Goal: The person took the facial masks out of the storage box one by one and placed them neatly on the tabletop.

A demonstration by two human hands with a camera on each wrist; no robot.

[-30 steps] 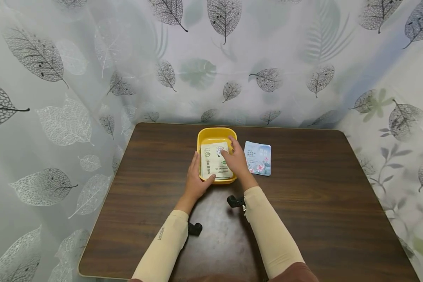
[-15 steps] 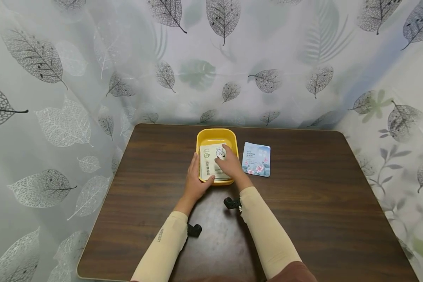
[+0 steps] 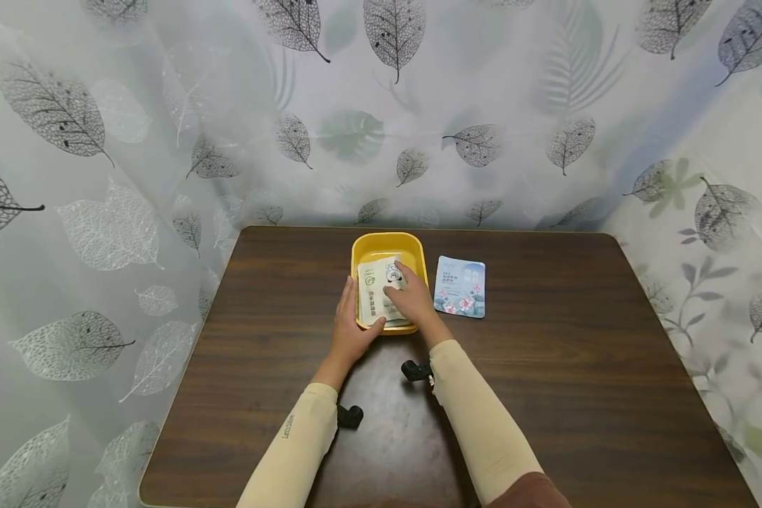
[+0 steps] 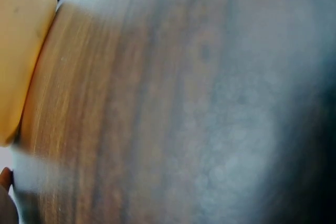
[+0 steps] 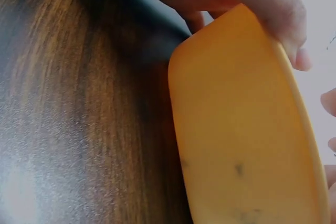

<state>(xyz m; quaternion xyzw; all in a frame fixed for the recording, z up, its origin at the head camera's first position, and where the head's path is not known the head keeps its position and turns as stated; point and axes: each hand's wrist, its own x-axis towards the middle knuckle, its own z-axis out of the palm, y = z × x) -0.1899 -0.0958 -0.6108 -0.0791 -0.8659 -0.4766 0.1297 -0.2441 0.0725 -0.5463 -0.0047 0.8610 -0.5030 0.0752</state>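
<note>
A yellow tray [image 3: 386, 240] stands near the table's back edge with a cream printed packet [image 3: 372, 291] in its near part. My left hand [image 3: 352, 330] grips the tray's near left corner, thumb over the front rim and fingers along the left wall. My right hand [image 3: 415, 299] pinches the packet near its far right corner, thumb on the printed face; part of the packet is hidden beneath this hand. In the right wrist view the tray wall [image 5: 236, 108] fills the middle, with the left thumb hooked over its corner. The left wrist view catches only a tray side [image 4: 23, 56].
A blue packet with pink flowers [image 3: 460, 286] lies flat on the table just right of the tray. The brown wood-grain table [image 3: 565, 367] reaches to a leaf-patterned curtain [image 3: 514, 190] behind. A black wrist camera [image 3: 351, 417] is strapped to the left forearm, another [image 3: 415, 370] to the right.
My right hand has moved left from the tray's right rim onto the packet and now pinches it; the packet has turned slightly. My left hand keeps its grip on the tray.
</note>
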